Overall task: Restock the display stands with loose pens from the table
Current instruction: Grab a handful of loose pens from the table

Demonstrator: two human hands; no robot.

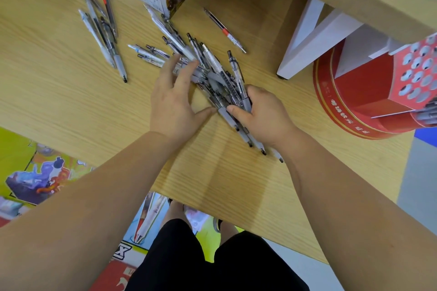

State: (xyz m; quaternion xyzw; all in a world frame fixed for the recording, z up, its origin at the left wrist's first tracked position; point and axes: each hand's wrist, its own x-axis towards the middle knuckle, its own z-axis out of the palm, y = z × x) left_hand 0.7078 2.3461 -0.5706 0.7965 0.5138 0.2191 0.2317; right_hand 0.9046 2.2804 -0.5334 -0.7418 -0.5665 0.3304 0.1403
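Left hand (173, 101) spread on pen pile (210, 64), right hand (264, 113) gripping pens (239, 88), red display stand (369, 104) holding some

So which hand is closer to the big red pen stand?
Right. The right hand grips pens just left of the red stand; the left hand is farther, across the pens.

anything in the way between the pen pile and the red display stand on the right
Nothing visible. The left hand and right hand are both on the pile of pens, and only bare table lies between it and the red display stand. The white shelf support sits just off that line, on the far side.
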